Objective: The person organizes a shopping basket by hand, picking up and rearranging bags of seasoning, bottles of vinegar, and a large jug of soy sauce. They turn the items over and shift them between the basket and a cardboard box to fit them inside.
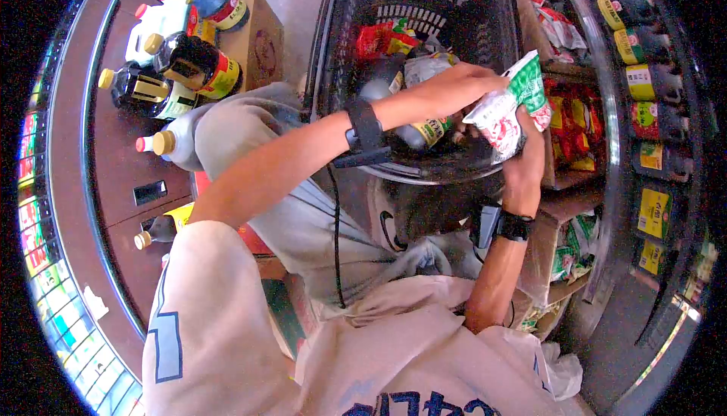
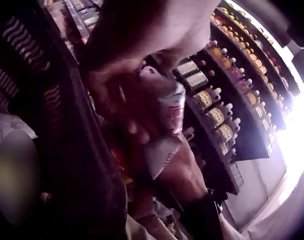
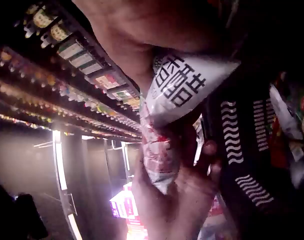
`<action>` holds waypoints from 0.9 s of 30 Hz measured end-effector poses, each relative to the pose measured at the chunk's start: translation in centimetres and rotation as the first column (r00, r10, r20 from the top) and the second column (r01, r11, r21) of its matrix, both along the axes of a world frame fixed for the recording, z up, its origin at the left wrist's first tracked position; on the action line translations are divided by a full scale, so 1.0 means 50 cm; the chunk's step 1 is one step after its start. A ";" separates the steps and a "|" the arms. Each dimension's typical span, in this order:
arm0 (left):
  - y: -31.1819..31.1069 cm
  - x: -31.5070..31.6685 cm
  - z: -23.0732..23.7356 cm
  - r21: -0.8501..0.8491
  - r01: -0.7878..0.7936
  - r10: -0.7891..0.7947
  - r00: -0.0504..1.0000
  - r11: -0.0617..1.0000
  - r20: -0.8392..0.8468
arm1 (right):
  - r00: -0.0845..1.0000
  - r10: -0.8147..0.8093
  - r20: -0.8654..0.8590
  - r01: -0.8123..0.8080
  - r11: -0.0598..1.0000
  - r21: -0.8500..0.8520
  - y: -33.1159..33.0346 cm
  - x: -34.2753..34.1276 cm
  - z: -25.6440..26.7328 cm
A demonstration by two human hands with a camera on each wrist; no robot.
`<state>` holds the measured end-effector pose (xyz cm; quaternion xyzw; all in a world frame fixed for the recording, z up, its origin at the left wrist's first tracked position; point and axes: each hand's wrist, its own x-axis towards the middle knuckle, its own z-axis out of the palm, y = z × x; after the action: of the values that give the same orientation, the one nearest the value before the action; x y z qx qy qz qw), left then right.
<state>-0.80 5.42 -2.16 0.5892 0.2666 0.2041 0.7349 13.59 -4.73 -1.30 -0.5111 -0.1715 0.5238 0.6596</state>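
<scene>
Both hands meet on a soft plastic bag point(image 1: 496, 122) at the right side of a black basket point(image 1: 424, 170). It is white with red print, with a green-and-white part point(image 1: 528, 87) beside it; I cannot tell whether that is a second bag. My left hand point(image 1: 473, 83) reaches across the basket and grips the bag from above. Below it, my right hand point(image 1: 528, 143) holds the bag from the right. Large black characters show on the white end point(image 3: 179, 87) in the right wrist view. Part of the bag is hidden behind the fingers.
Inside the basket lie a red packet point(image 1: 379, 40) and a bottle with a yellow label point(image 1: 430, 131). Dark bottles point(image 1: 201, 68) stand on the left beside a cardboard box point(image 1: 261, 41). A shelf of bottles point(image 1: 655, 102) runs along the right, with boxes of packets point(image 1: 572, 124) next to it.
</scene>
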 end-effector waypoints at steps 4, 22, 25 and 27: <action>-0.035 0.005 0.012 0.215 -0.219 0.245 0.965 0.952 -0.098 | 0.943 -0.181 0.280 0.184 0.983 0.015 0.002 0.014 -0.003; -0.002 0.010 0.013 -0.639 -0.047 0.412 0.801 0.768 0.436 | 0.625 -0.188 0.757 0.120 0.982 0.145 0.005 -0.088 0.090; -0.008 0.012 0.032 -0.483 -0.102 0.338 0.836 0.870 0.432 | 0.978 -0.066 0.200 0.037 0.988 0.149 0.005 -0.047 0.067; -0.012 0.005 0.042 -0.052 -0.261 0.265 0.929 0.964 0.257 | 0.987 0.153 0.038 -0.157 0.979 0.133 0.002 -0.026 0.034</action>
<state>-0.57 4.83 -0.06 0.5097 0.2453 0.3745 0.7347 12.29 -4.65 0.40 -0.4577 -0.2551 0.5535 0.6474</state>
